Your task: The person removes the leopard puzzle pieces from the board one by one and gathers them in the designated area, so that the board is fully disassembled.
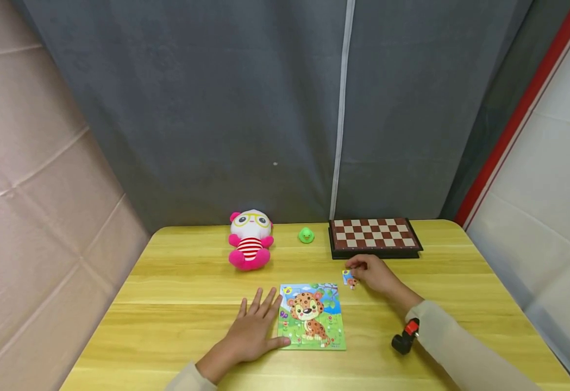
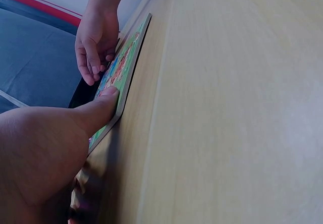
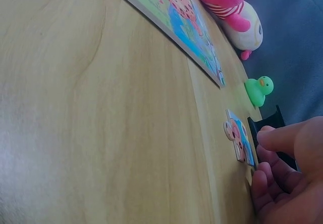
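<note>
At lower centre, the left hand has its fingers spread, thumb on the puzzle; light pressure should steady it. Right of that, the piece is best lifted by its edges; the right hand curls there, though I cannot tell if it pinches. Plush panda, thin rectangular puzzle, rounded duck, knobbed piece.

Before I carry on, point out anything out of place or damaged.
One puzzle piece lies loose on the table, by the right hand. It looks stray because it sits apart from the puzzle, whose picture shows the same spotted animal. I see nothing spilled or damaged.
</note>
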A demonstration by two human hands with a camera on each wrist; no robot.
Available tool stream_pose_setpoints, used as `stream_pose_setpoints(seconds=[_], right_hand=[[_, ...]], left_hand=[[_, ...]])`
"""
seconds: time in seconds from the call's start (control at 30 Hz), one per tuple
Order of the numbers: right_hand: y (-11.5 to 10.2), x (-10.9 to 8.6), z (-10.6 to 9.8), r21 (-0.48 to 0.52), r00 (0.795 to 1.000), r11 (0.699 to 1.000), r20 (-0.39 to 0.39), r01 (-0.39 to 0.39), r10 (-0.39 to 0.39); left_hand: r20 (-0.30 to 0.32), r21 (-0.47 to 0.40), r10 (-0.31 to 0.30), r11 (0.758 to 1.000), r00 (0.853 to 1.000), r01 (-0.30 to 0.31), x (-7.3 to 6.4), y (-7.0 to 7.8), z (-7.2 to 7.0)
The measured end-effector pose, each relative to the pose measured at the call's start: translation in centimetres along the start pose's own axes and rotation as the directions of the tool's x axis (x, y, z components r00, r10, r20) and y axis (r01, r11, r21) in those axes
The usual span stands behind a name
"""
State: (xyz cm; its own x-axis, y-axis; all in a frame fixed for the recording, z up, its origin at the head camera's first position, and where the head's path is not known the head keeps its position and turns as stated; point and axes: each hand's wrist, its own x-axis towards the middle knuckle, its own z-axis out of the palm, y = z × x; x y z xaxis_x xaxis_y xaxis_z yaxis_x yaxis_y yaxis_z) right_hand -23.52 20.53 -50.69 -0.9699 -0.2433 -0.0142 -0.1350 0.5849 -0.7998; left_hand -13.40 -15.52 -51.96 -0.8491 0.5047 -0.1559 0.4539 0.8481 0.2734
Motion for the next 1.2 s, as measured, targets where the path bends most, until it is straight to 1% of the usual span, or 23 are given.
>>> stream_pose_setpoints(seconds=[0.17, 0.23, 0.43, 0.53, 0.67, 0.7, 0.77, 0.97, 1.07, 1.2], right_hand=[[-0.5, -0.1, -0.1, -0.001, 1.0, 1.0, -0.004, -0.009, 0.009], [-0.6, -0.1, -0.1, -0.006, 1.0, 1.0, 0.0, 0.0, 0.0], [-0.6, -0.1, 0.4, -0.004, 1.0, 1.0, 0.002, -0.004, 0.004], [-0.6, -0.1, 0.8, 0.03, 1.0, 0.999, 0.021, -0.011, 0.01], [-0.9, -0.1, 1.3, 0.098, 0.998, 0.995, 0.058, -0.023, 0.017], [-1.0, -0.1, 1.3, 0.105, 0.998, 0.994, 0.063, -0.016, 0.009], [-1.4, -0.2, 1.6, 0.087, 0.998, 0.996, 0.059, 0.001, -0.006], [-2.9, -0.4, 2.4, -0.017, 0.999, 0.999, 0.032, 0.041, -0.041], [-3.4, -0.4, 2.8, -0.017, 0.998, 0.998, 0.045, 0.055, -0.054], [-4.0, -0.4, 3.4, 0.016, 0.996, 0.999, 0.069, 0.049, -0.05]], left_hand=[[0.001, 0.0, -0.002, 1.0, 1.0, 0.002, 0.0, 0.0, 0.0], [0.001, 0.001, -0.002, 1.0, 1.0, 0.002, 0.0, 0.0, 0.0], [0.003, -0.008, -0.001, 1.0, 1.0, 0.001, -0.1, 0.1, -0.2], [0.006, -0.008, -0.001, 1.0, 1.0, 0.001, -0.1, 0.1, -0.3], [0.006, -0.006, 0.0, 1.0, 1.0, 0.0, -0.1, 0.1, -0.3], [0.005, -0.007, 0.001, 1.0, 1.0, -0.001, -0.1, 0.1, -0.2], [0.004, -0.006, 0.002, 1.0, 1.0, -0.002, -0.1, 0.1, -0.2], [0.003, -0.005, 0.002, 1.0, 1.0, -0.002, 0.0, 0.0, -0.1], [0.002, -0.003, 0.002, 1.0, 1.0, -0.002, 0.0, 0.0, -0.1], [0.0, 0.001, 0.004, 1.0, 1.0, -0.004, 0.0, 0.0, -0.1]])
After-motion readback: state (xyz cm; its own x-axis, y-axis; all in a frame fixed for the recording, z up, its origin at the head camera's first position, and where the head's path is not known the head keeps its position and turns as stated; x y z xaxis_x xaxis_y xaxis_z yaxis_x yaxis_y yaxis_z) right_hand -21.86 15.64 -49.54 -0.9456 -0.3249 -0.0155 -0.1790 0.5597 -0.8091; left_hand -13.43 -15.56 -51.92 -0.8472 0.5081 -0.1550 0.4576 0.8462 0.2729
